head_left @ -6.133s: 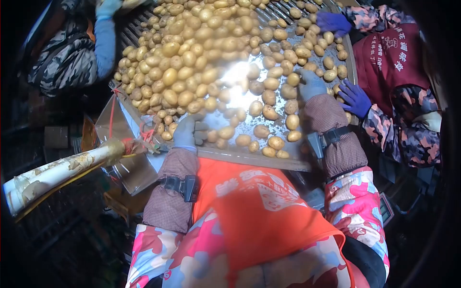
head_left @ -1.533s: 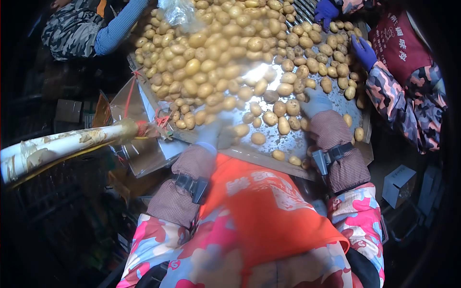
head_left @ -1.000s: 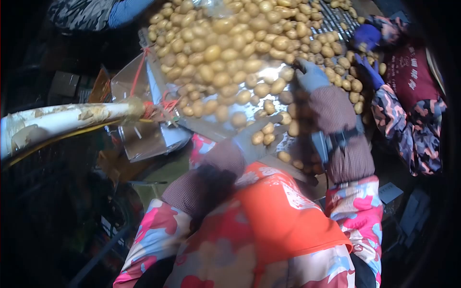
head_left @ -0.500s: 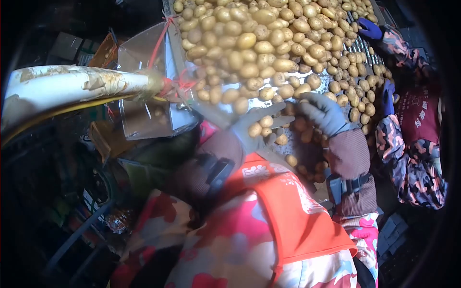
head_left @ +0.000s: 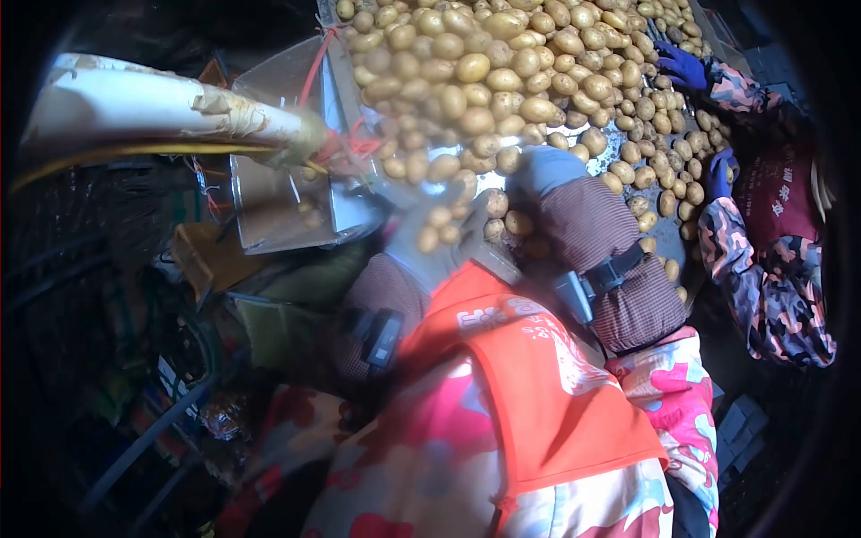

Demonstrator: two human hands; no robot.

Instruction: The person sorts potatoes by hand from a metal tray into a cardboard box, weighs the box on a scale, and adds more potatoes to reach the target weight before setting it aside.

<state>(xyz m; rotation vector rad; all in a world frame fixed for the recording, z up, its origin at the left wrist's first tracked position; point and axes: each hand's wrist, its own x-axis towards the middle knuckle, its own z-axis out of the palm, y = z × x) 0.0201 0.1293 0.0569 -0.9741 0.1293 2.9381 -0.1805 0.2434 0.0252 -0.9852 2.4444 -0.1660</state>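
Note:
My left hand (head_left: pixel 408 240), in a grey glove and blurred, is at the near edge of the potato heap (head_left: pixel 502 54). Several small potatoes (head_left: pixel 439 229) lie in its palm. My right hand (head_left: pixel 549 169), also grey-gloved, reaches over the near potatoes with its back turned up. Its fingers are hidden, so what they touch does not show. Close by, between the two hands, a few loose potatoes (head_left: pixel 495 204) lie on the shiny metal surface (head_left: pixel 489 182).
At the left, a taped white pipe (head_left: pixel 170 112) juts toward the heap beside a clear-sided box (head_left: pixel 282 202). An open cardboard box (head_left: pixel 211 255) stands below. At the right, a co-worker's purple-gloved hands (head_left: pixel 682 67) are among the potatoes.
My right hand has moved left and inward, and its fingers have gone out of sight. My left hand has drawn left with the small potatoes. The co-worker's upper hand has shifted slightly.

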